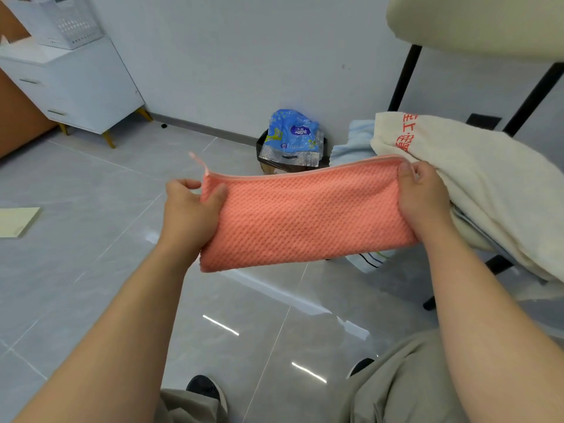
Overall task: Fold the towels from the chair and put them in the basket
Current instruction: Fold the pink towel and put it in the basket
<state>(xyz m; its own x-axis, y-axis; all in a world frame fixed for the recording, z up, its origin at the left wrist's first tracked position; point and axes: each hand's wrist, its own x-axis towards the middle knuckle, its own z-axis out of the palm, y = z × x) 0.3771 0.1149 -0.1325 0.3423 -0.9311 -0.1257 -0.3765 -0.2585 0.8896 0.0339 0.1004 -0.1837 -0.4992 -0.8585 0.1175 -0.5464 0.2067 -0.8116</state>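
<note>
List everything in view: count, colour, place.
pink towel: 1, coral, held stretched out, centre
cream towel: 1, cream, red lettering, on the chair
blue towel: 1, light blue, behind the cream towel
chair: 1, cream back, black legs, right
basket: 1, white, on the cabinet
cabinet: 1, white, top left
bin: 1, black, by the wall
packet: 1, blue, in the bin
board: 1, pale yellow, floor, left
shoes: 2, black, bottom
left hand: 1, grips the pink towel's left end
right hand: 1, grips its right end
</note>
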